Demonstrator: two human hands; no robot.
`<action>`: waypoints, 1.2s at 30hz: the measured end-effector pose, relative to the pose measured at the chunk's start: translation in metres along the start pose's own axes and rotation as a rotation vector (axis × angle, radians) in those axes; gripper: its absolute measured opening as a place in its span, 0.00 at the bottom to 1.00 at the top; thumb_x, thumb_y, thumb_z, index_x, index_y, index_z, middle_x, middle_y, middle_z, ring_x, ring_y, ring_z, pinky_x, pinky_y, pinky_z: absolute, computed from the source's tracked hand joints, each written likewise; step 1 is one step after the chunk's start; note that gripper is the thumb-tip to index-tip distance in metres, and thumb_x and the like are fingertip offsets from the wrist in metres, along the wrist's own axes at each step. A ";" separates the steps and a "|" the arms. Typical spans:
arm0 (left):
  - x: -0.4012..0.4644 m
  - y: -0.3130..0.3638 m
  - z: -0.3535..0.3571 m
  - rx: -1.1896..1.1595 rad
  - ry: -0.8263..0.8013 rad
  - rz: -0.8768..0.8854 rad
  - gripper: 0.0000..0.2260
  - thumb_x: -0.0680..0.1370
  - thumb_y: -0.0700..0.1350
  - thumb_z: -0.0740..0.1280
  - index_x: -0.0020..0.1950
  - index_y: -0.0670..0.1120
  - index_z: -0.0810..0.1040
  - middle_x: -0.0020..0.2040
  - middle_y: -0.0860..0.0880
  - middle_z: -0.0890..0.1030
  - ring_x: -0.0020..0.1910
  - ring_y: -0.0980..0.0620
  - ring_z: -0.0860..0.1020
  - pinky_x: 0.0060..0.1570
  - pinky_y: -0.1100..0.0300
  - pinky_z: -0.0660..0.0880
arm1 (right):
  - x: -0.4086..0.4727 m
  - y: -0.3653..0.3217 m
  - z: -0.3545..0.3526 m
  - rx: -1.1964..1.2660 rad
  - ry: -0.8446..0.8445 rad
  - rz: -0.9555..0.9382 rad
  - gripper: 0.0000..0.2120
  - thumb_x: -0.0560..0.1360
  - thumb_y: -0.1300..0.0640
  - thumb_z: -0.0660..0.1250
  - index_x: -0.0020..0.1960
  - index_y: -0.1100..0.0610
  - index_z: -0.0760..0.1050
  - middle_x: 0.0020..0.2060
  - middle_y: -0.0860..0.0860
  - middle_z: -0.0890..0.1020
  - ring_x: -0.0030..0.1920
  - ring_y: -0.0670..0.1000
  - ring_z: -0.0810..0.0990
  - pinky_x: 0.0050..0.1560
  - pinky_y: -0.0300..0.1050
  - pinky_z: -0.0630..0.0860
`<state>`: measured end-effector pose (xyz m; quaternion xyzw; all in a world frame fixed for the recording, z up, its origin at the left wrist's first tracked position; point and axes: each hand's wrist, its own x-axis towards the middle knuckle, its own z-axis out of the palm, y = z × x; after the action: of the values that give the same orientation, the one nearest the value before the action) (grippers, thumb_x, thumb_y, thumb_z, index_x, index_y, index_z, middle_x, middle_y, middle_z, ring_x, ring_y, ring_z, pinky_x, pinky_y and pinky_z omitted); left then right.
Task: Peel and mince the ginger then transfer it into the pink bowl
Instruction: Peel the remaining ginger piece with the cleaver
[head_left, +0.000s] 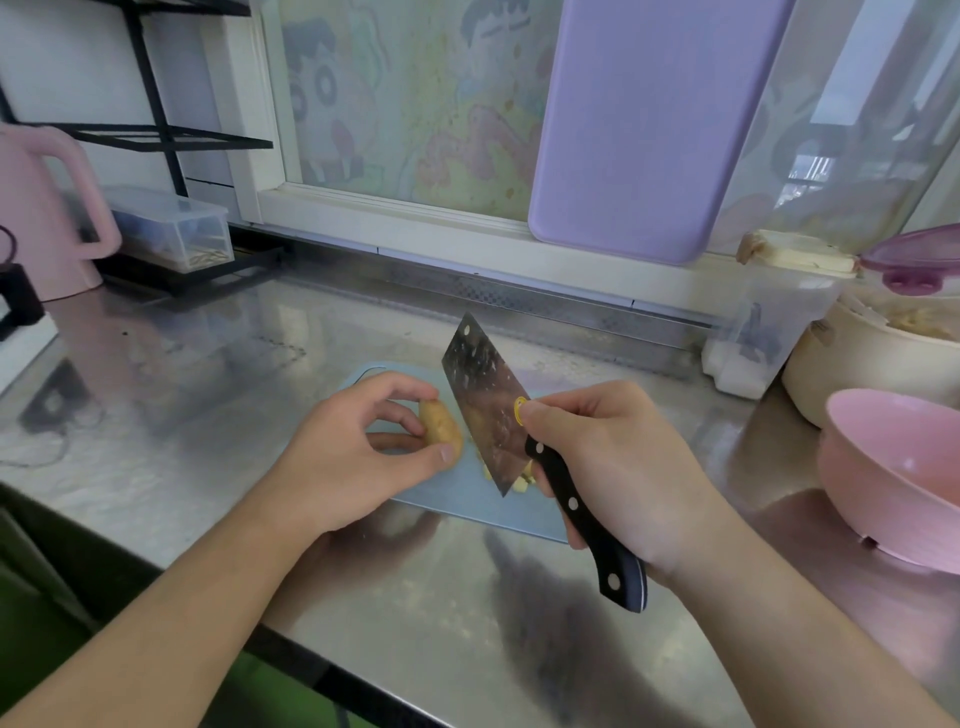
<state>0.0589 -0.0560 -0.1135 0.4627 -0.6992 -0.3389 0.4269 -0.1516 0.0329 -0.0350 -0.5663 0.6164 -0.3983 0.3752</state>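
We hold ginger and cleaver over the pale blue plastic cutting board (530, 519).

Our left hand (343, 462) pinches the knobbly tan ginger piece (441, 428) above the board; our right hand (618, 467) has its grip wrapped round the black-handled steel cleaver (488, 410), just right of the ginger. The round pink bowl (893, 473) sits on the steel tabletop (208, 374), well right of the board.

Ginger (440, 427), tan knob with skin mostly on, pinched above blue cutting board (524, 512) beside pale cut bits (521, 480); pink bowl (894, 470) upright on counter, well right.
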 end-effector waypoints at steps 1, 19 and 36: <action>0.000 0.001 0.000 -0.002 -0.009 -0.009 0.20 0.68 0.47 0.84 0.57 0.59 0.83 0.46 0.53 0.86 0.49 0.57 0.85 0.50 0.73 0.75 | -0.001 -0.001 0.000 -0.001 -0.003 -0.001 0.19 0.83 0.58 0.64 0.42 0.74 0.75 0.28 0.59 0.72 0.20 0.53 0.67 0.21 0.38 0.68; 0.004 -0.006 0.000 -0.041 -0.029 0.033 0.27 0.62 0.59 0.81 0.60 0.60 0.83 0.49 0.53 0.86 0.56 0.53 0.84 0.66 0.44 0.78 | -0.007 -0.007 0.001 -0.085 -0.015 0.021 0.18 0.82 0.58 0.63 0.40 0.72 0.72 0.30 0.60 0.73 0.19 0.55 0.71 0.21 0.39 0.69; 0.005 -0.007 0.001 -0.035 -0.020 0.015 0.24 0.62 0.62 0.80 0.57 0.61 0.83 0.47 0.56 0.86 0.57 0.58 0.83 0.64 0.49 0.77 | 0.008 -0.027 0.009 -0.200 -0.007 0.006 0.19 0.81 0.56 0.64 0.37 0.68 0.76 0.26 0.57 0.75 0.20 0.55 0.71 0.25 0.47 0.78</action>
<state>0.0596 -0.0630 -0.1186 0.4467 -0.7008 -0.3524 0.4303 -0.1337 0.0228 -0.0139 -0.6004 0.6534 -0.3317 0.3202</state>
